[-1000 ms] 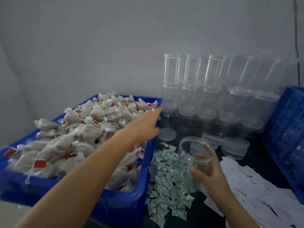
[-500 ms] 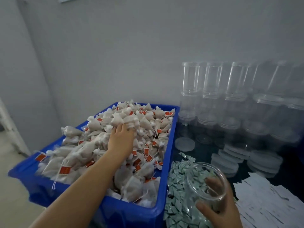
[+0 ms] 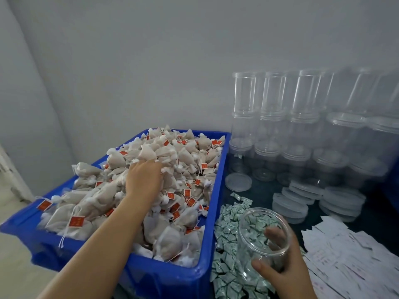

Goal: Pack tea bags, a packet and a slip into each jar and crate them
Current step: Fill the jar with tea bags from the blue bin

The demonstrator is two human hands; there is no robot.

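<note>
A blue crate (image 3: 212, 212) on the left is heaped with beige tea bags (image 3: 183, 156) with red tags. My left hand (image 3: 143, 180) lies on top of the heap, its fingertips buried among the bags; what they hold is hidden. My right hand (image 3: 280, 266) grips an open clear jar (image 3: 262, 231) with nothing in it, tilted over a pile of small green-and-white packets (image 3: 226, 229). White paper slips (image 3: 349, 262) lie spread at the right.
Stacked clear jars (image 3: 274, 126) stand along the back wall on the dark table. Loose clear lids (image 3: 238, 181) and lid stacks (image 3: 289, 207) lie in front of them. A grey wall rises behind, and pale floor shows at the left.
My left hand has swung from the crate's right rim onto the tea bag heap and now digs in. The jar stayed in my right hand while the view shifted left and down.
</note>
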